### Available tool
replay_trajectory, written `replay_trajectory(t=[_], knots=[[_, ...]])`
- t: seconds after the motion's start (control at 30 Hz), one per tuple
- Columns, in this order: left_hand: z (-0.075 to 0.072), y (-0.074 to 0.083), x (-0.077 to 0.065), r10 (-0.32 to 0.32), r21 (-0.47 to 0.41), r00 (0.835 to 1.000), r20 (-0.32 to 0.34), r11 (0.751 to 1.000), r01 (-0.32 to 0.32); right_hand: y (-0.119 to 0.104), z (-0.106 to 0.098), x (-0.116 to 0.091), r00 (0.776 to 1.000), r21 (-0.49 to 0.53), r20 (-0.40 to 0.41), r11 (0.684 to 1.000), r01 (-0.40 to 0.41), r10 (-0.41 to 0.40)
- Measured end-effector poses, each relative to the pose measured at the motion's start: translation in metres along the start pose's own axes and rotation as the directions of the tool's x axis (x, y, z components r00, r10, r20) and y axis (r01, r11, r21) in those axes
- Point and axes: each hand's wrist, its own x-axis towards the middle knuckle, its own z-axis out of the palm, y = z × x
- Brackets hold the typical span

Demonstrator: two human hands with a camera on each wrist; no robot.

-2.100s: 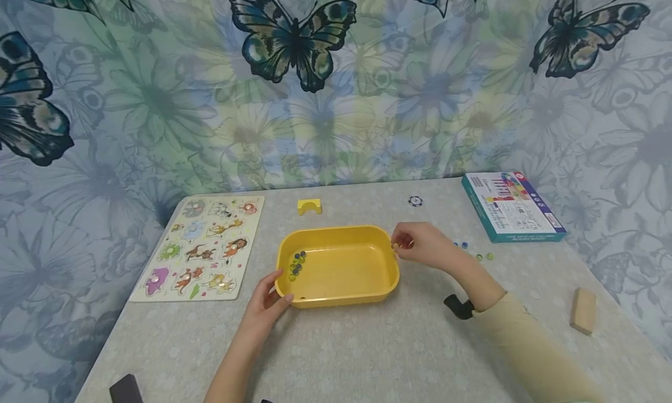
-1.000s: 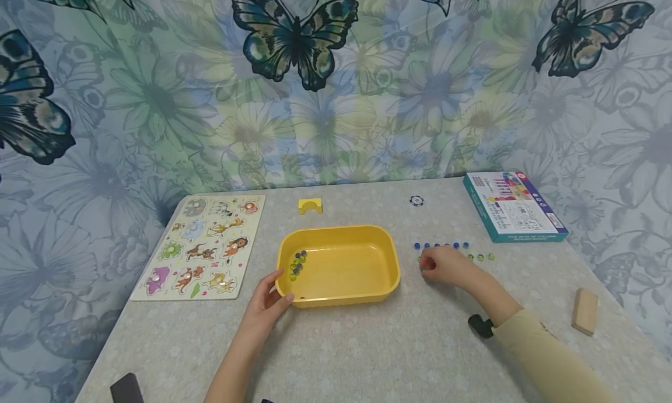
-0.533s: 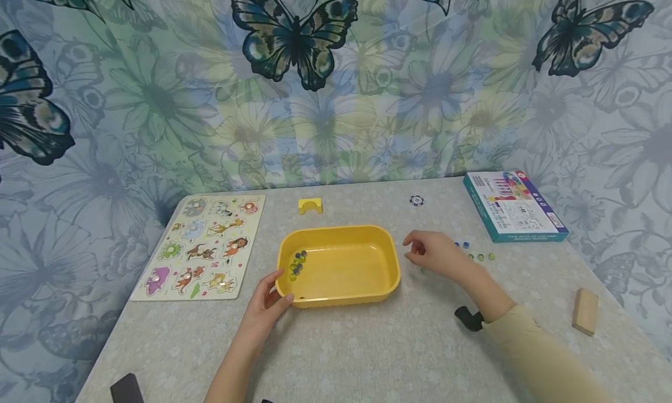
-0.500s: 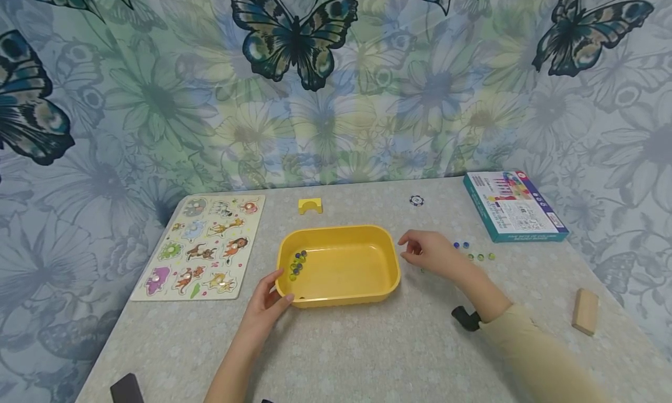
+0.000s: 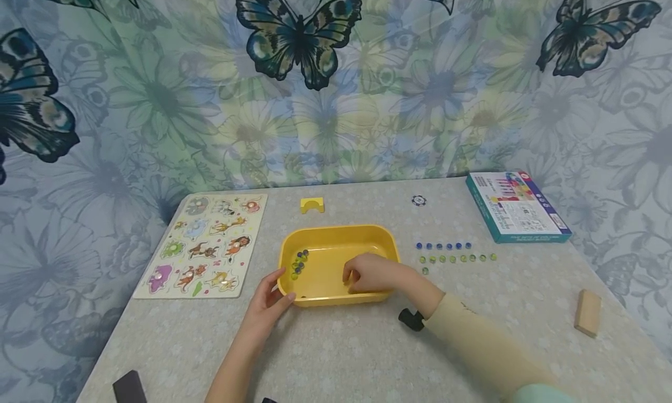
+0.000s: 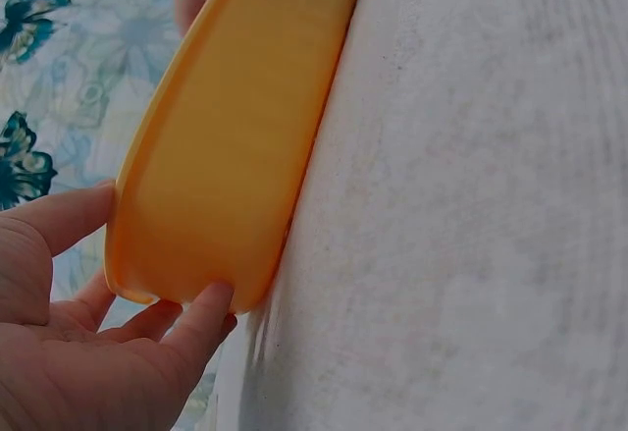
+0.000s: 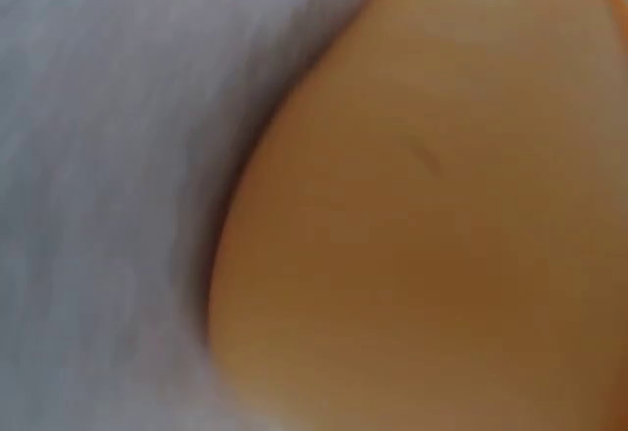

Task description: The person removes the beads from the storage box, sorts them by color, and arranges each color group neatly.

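Note:
A shallow yellow tray [image 5: 320,231] stands mid-table. My left hand [image 5: 266,307] holds it by its left end, thumb and fingers on the rim and corner. In the left wrist view, those fingers [image 6: 201,318] touch the end of the tray. Small blue and green glass beads [image 5: 298,266] lie bunched at the tray's left side. My right hand [image 5: 375,273] is inside the tray's right half with curled fingers; whether it pinches a bead is hidden. Right of the tray lie a row of blue beads [image 5: 443,246], a row of green beads [image 5: 452,259] and one green bead [image 5: 425,270].
An animal puzzle board [image 5: 202,245] lies at the left. Behind the tray are a yellow arch block [image 5: 312,204] and a poker chip [image 5: 419,200]. A game box [image 5: 517,207] is at the back right, a wooden block [image 5: 587,313] nearer. A dark block [image 5: 129,386] sits front left.
My right hand placed a green bead below the rows, then moved left into the tray, uncovering the bead rows. My left hand has stayed on the tray.

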Motion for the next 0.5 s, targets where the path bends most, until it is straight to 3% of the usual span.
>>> replay_trajectory(t=[0.17, 0.5], knots=[[0.001, 0.0, 0.0, 0.001, -0.001, 1.0, -0.006, 1.0, -0.001, -0.007, 0.014, 0.016, 0.998, 0.009, 0.054, 1.0, 0.023, -0.024], [0.001, 0.0, -0.001, 0.007, -0.003, 1.0, -0.009, 1.0, -0.007, -0.034, 0.024, 0.041, 0.996, 0.032, 0.069, 0.998, 0.062, -0.064]])
